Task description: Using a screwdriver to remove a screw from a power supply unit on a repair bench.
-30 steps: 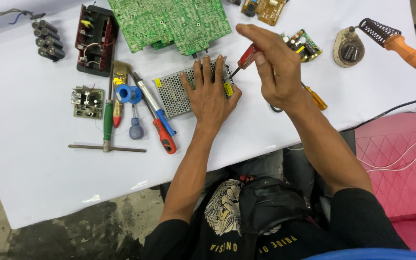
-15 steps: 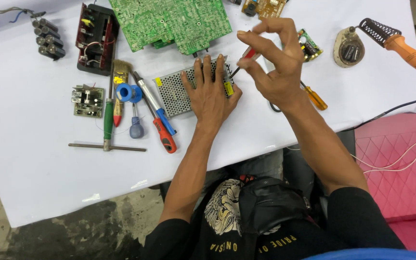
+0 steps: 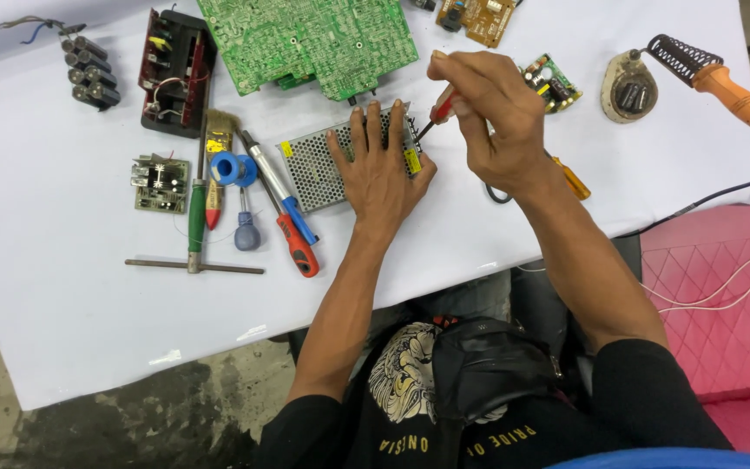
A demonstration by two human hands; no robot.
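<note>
White sheeting covers the work table [image 3: 62,330], where a person seated at its near edge services a small electronics unit. Largest of the parts laid out is a green circuit board [image 3: 305,39] at the far side, with a black-and-red open module [image 3: 175,74] to its left. In front of the green board sits the perforated metal power supply case [image 3: 314,169], pinned flat under the left hand [image 3: 379,174], whose fingers are spread open and pressing down rather than gripping. The right hand [image 3: 496,117] is closed around a red-handled screwdriver [image 3: 441,111], its tip angled down to the case's right end, where the terminals appear to be. Left of the case lie several more drivers, among them a red-and-blue handled one [image 3: 292,230], and a blue solder spool [image 3: 226,168]. An orange soldering iron [image 3: 722,82] rests in its stand at the far right. For clean work here, the tip should seat squarely in the screw head and the driver stay in line with it, while the flat palm holds the case from sliding.
</note>
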